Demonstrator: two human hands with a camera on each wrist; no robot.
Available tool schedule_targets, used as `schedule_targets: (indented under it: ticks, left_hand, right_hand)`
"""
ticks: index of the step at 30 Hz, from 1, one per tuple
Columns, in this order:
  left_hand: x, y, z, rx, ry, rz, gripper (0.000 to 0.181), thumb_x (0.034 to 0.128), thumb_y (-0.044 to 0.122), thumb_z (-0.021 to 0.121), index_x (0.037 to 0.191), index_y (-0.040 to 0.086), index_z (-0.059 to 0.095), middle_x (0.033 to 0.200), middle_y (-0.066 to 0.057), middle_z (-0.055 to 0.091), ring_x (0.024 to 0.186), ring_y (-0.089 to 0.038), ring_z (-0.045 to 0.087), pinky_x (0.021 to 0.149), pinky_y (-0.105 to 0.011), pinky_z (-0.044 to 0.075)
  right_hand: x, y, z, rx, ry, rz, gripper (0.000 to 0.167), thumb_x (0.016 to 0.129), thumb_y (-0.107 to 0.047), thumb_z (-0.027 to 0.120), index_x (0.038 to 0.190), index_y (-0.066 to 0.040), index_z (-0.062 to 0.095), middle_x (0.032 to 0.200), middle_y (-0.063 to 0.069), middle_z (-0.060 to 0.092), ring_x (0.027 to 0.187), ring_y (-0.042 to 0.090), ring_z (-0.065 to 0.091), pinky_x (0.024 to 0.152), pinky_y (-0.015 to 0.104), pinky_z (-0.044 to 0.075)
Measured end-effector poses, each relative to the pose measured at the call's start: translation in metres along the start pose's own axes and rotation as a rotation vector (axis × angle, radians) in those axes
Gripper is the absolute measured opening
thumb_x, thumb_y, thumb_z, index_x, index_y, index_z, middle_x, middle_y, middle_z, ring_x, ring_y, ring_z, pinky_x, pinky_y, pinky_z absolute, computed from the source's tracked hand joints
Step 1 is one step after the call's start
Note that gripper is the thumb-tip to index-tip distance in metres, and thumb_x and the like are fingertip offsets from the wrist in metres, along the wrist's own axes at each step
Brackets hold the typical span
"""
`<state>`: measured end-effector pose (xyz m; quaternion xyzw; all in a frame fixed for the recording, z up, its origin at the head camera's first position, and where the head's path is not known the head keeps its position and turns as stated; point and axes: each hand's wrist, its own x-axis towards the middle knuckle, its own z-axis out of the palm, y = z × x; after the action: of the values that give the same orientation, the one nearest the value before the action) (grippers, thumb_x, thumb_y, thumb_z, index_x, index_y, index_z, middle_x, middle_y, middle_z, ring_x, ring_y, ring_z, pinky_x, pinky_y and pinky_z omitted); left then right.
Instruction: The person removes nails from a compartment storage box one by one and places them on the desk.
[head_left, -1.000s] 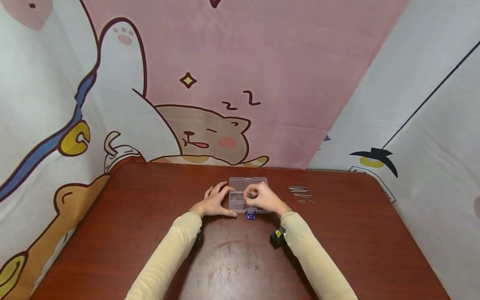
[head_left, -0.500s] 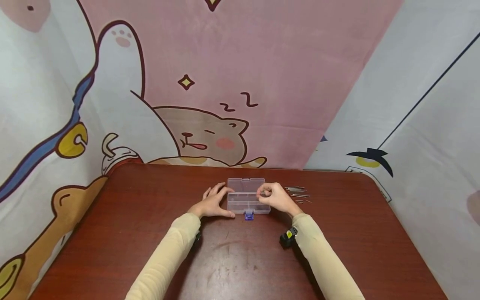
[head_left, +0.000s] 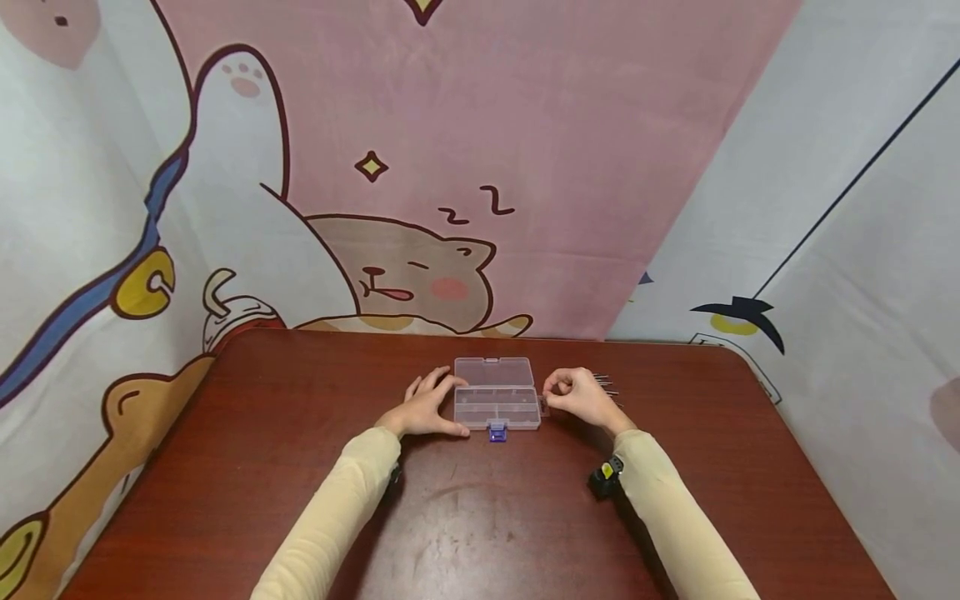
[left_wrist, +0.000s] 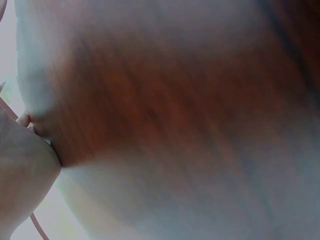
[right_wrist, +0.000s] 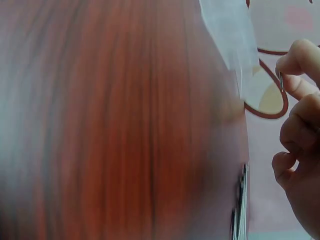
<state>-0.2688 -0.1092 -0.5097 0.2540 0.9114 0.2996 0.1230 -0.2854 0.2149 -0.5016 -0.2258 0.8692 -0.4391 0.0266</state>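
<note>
A clear plastic compartment box [head_left: 480, 397] lies on the table, its lid [head_left: 492, 372] raised back and a blue latch [head_left: 497, 433] at its front. My left hand [head_left: 423, 411] rests against the box's left side, fingers spread, the index finger near the hinge and the thumb at the front corner. Just past the right side of the box, my right hand [head_left: 587, 398] pinches a small thin piece [right_wrist: 281, 82] between thumb and index fingertip. It is too small to tell its kind. Only part of the left hand [left_wrist: 25, 170] shows in the left wrist view.
Several thin metal rods [head_left: 602, 381], like nails, lie on the table right of the box, partly hidden behind my right hand. They also appear in the right wrist view. The brown wooden table [head_left: 465, 508] ends at a cartoon-printed cloth [head_left: 570, 275] behind it.
My right hand has moved right, from above the box to beside it, with its fingertips pinched together. More of the box's inside shows. The left hand stays at the box's left side.
</note>
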Motion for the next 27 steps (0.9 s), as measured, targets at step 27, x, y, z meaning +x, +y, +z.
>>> schedule_targets:
  ticks: [27]
  left_hand:
    - [0.001, 0.0, -0.002, -0.009, -0.01, -0.004, 0.078, 0.0734, 0.046, 0.082, 0.138, 0.023, 0.044, 0.156, -0.02, 0.015, 0.144, -0.033, 0.01, 0.11, -0.056, 0.002]
  right_hand:
    - [-0.042, 0.047, -0.071, -0.1, 0.028, 0.117, 0.005, 0.089, -0.005, 0.066, 0.09, 0.0, 0.066, 0.059, 0.0, 0.044, 0.053, 0.007, 0.033, 0.053, 0.026, 0.031]
